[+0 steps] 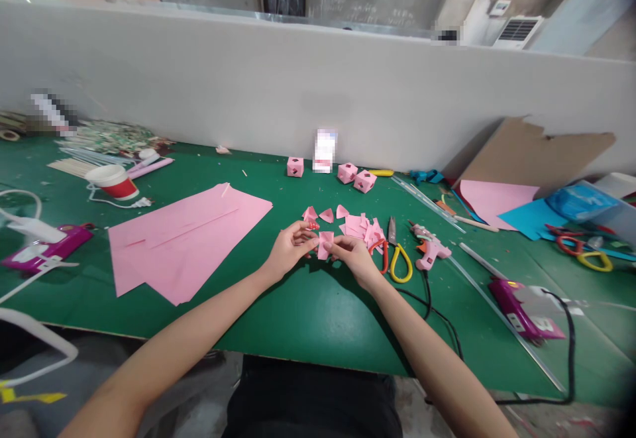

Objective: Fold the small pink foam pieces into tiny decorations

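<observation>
Between my two hands a small piece of pink paper [325, 246] is held up over the green table. My left hand [293, 249] pinches its left edge, and my right hand [350, 256] grips its right edge. Just beyond the fingers lie several small folded pink paper pieces [326, 215]. Pink paper scraps [365, 227] are heaped beside my right hand. Scissors [395, 252] with red and yellow handles lie right of that heap. Farther back stand pink paper cubes [295, 167] with cut-out corners.
Large pink sheets [189, 246] lie to the left, near a paper cup [113, 181]. A pink glue gun [430, 247] with a black cord rests at the right, before a purple power strip [521, 309]. Cardboard [531, 156] leans at the back right against a partition [223, 87].
</observation>
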Motion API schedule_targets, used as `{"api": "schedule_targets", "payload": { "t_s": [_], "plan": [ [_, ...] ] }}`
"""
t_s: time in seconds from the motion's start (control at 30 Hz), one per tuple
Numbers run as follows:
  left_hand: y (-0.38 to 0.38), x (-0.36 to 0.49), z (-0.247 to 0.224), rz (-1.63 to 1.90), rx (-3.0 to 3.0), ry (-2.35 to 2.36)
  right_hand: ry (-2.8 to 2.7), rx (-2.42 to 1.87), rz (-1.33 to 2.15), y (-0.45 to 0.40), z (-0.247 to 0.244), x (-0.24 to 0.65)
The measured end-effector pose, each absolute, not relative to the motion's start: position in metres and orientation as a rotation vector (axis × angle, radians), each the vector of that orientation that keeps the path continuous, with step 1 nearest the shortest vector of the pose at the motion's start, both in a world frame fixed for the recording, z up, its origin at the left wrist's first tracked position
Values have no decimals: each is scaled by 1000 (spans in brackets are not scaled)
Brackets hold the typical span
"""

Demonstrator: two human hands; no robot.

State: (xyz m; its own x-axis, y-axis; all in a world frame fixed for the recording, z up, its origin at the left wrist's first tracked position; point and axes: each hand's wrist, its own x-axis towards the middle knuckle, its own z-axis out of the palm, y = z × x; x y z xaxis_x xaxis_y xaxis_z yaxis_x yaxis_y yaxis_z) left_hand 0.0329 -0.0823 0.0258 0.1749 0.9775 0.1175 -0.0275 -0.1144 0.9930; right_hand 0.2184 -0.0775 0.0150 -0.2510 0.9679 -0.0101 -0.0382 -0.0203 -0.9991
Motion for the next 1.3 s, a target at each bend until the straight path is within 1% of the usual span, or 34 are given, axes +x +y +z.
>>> {"api": "schedule_targets", "payload": {
  "t_s": [0.2, 0.43, 0.57, 1.3],
  "plan": [
    [-83, 33, 27, 1185, 1335, 1013, -1367, -1066, 1406, -78, 15, 217],
    [-83, 32, 25, 1218, 1452, 1075, -1393, -1039, 1403, -81, 17, 214],
    [-84, 33, 23, 1204, 1514, 1096, -1383, -1003, 1338, -81, 20, 214],
    [-90, 37, 25, 1174, 1608, 1044, -1374, -1012, 1284, -83, 21, 211]
  ]
}}
